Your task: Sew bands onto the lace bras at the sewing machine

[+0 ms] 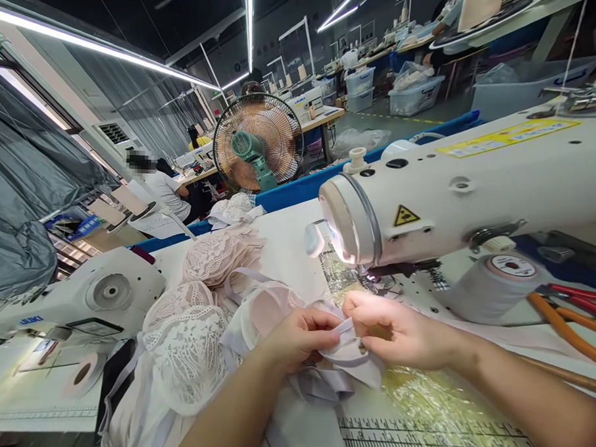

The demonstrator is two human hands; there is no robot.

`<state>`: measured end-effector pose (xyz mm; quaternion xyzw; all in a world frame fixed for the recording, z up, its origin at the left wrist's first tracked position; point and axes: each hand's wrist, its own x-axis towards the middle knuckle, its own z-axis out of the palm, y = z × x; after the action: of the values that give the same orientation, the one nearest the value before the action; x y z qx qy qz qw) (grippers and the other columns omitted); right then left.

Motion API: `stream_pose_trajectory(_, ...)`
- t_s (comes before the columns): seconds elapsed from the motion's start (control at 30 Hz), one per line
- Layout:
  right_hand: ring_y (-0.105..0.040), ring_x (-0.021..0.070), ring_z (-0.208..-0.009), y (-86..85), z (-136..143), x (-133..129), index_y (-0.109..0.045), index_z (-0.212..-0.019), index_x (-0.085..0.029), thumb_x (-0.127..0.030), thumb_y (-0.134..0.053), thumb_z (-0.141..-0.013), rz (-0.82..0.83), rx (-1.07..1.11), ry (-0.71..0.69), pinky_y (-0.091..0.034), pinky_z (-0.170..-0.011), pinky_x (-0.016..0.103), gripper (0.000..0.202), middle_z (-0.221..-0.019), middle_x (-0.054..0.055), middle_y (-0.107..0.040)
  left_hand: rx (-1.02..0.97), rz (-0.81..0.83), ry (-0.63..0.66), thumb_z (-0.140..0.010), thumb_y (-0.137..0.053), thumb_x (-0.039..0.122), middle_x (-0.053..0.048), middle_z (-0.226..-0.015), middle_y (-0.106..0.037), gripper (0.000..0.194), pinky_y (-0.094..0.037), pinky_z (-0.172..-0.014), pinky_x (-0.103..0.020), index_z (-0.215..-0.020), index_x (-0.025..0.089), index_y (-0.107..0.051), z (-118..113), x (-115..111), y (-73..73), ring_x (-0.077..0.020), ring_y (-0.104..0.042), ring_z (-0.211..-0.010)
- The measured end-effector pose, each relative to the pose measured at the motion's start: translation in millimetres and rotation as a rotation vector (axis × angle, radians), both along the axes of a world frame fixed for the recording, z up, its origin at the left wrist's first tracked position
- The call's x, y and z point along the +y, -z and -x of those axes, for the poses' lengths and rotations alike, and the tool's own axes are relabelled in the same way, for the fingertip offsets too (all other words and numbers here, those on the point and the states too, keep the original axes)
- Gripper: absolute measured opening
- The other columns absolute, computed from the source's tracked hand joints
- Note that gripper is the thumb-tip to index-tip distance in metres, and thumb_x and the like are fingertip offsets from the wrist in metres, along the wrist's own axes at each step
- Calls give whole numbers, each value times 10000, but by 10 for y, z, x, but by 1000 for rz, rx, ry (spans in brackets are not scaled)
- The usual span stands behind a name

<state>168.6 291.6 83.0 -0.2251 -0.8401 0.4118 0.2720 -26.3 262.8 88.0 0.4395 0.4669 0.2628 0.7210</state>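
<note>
My left hand point(305, 336) is closed, pinching the pale lilac band of a bra point(262, 311) in front of the sewing machine point(458, 184). Thumb and fingers of my right hand point(389, 326) close on the same band point(349, 354), just right of the left hand. Loose folds of the band hang below both hands over the table. The bra's cup lies left of my left hand, against a heap of lace bras point(188, 350). The machine's lit needle area is right behind my hands, partly hidden by them.
A thread cone point(497, 285) and orange-handled pliers point(570, 327) lie at the right. A ruler strip point(437, 437) runs along the table front. Stacked lace pieces point(222, 253) sit behind the bras. A second machine point(102, 294) stands left, a fan point(257, 142) beyond. A person point(166, 191) sits further back.
</note>
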Motion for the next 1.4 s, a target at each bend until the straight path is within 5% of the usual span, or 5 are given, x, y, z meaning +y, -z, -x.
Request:
stream_pose_trajectory(0.4, -506, 152, -770, -163, -179, 2, -418, -538, -178, -98, -429, -678, 82, 3, 55, -408, -709, 289, 162, -840, 31, -533, -95, -7, 26, -510, -727, 179, -40, -706, -589, 489, -273, -465, -204, -992, 126, -662, -91, -22, -36, -76, -436, -530)
stream_pose_trajectory(0.63, -521, 205, -885, -25, -355, -531, -453, -584, -179, -240, -462, -780, 212, 58, 188, -414, -769, 323, 205, -879, 51, -571, -182, -30, 66, -527, -729, 136, -67, -866, -655, 696, -344, -500, -197, -1184, 219, -517, -92, -47, -6, -109, -535, -589)
stream_pose_trajectory(1.03, -549, 200, -929, 196, -329, -1370, -528, -740, -235, -266, -430, -841, 240, -14, 253, -447, -820, 288, 144, -1014, 56, -591, -236, -11, -28, -496, -710, 36, -76, -993, -643, 596, -414, -696, -241, -1069, 168, -609, -154, -84, 22, -152, -577, -803)
stream_pose_trajectory(1.23, -544, 187, -684, 298, -493, -1175, -556, -665, -219, -420, -416, -826, 222, -62, 620, -453, -624, 284, 293, -733, 41, -561, -266, -33, -106, -482, -702, 15, -99, -1126, -585, 651, -417, -706, -242, -1103, 165, -575, -176, -68, 73, -184, -569, -898)
stream_pose_trajectory(1.4, -585, 241, -807, 371, -732, -1013, -674, -699, -248, -478, -482, -729, 150, -106, 935, -468, -697, 331, 301, -812, 44, -646, -270, -66, -135, -488, -682, 6, -114, -1075, -603, 700, -416, -709, -259, -1153, 158, -524, -188, -49, 78, -227, -565, -941)
